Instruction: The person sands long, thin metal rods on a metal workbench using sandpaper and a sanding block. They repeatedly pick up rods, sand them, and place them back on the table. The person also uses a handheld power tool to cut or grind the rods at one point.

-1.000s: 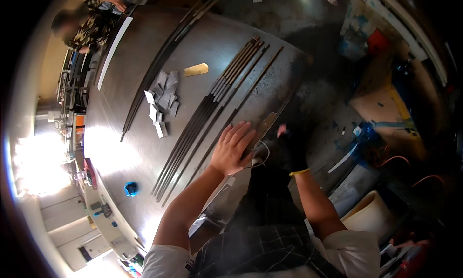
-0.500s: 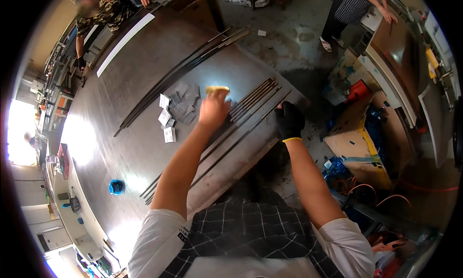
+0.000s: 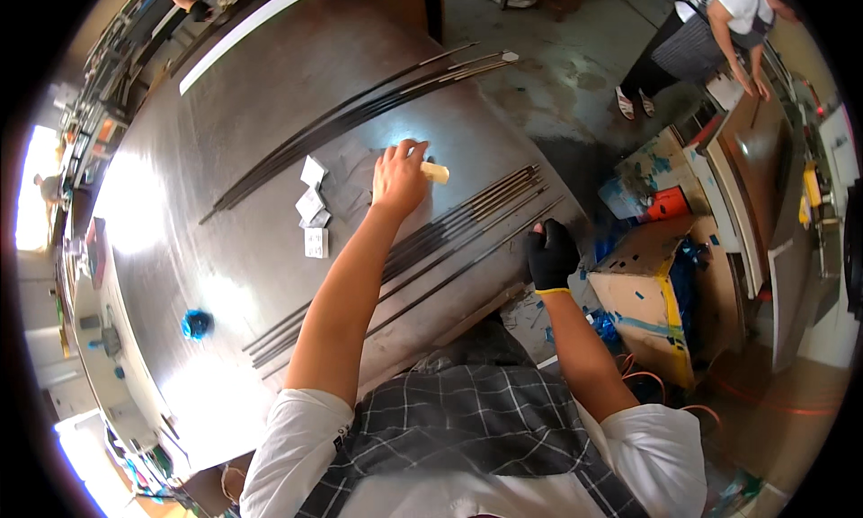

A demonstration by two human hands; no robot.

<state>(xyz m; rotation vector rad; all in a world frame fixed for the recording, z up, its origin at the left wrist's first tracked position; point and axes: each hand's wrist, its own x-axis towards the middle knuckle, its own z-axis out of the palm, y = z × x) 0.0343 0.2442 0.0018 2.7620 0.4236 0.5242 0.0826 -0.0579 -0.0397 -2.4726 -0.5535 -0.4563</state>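
My bare left hand reaches out over a large steel table and closes on a small pale wooden block. Just below it lies a bundle of long thin dark rods, running diagonally. My right hand, in a black glove with a yellow cuff, rests at the table's near right edge, by the rods' ends. Whether it grips anything is hidden.
A second bundle of long rods lies further out. Several small white cards sit left of my hand. A blue round object is near the left edge. A cardboard box stands on the floor; a person works at a bench.
My left arm has moved from the near rods out to the wooden block and taken hold of it. The gloved right hand stays at the table edge.
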